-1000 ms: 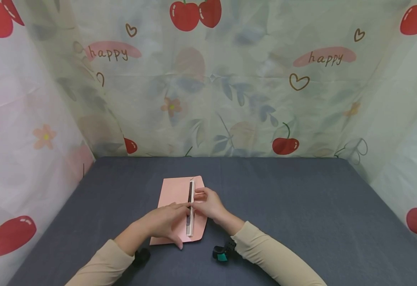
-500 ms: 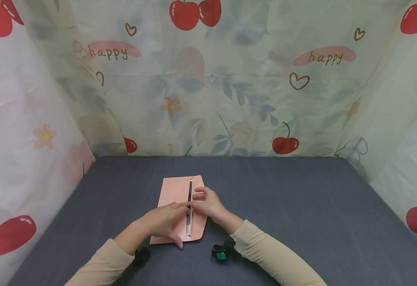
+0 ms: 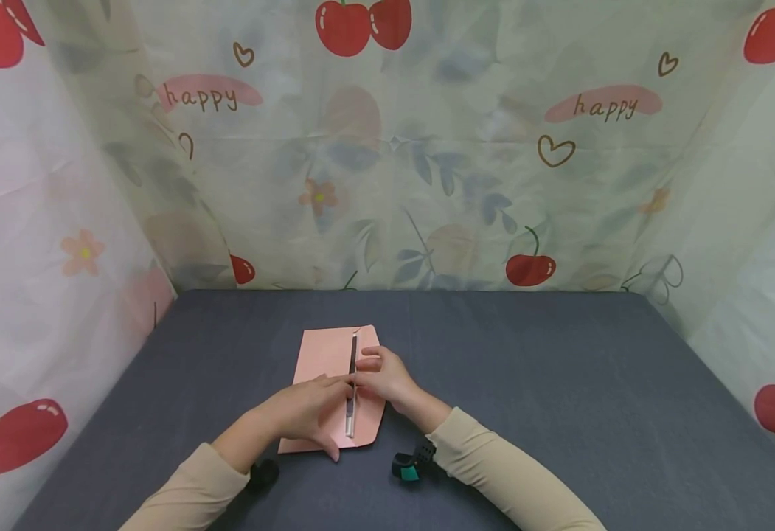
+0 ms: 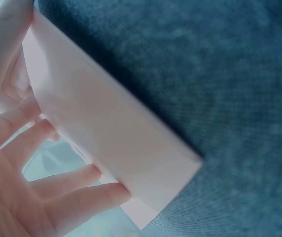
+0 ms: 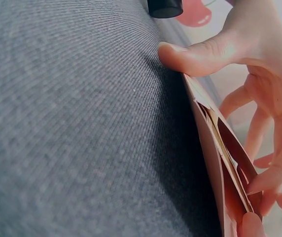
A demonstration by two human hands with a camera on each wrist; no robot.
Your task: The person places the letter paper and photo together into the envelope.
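Observation:
A pink envelope [image 3: 317, 354] lies on the dark tabletop, its flap spread to the right. A pale-edged card [image 3: 349, 426] sits mostly inside its mouth, a narrow strip showing beside the dark gap. In the right wrist view the card [image 5: 223, 145] stands between the parted envelope layers. My left hand [image 3: 304, 409] rests over the envelope, fingers stretched to the mouth and thumb at the near edge. My right hand [image 3: 387, 380] has bent fingers at the card's exposed edge, where thumb and finger appear to pinch it. The envelope partly hides those fingertips.
Black wrist camera mounts sit below the wrists, one with a teal patch [image 3: 410, 472]. The dark table [image 3: 526, 383] is enclosed by a printed curtain [image 3: 394, 184] with cherries, at the back and both sides.
The card's visible strip has narrowed as it slid left into the envelope. My right fingertips moved slightly left with it; my left hand stayed in place.

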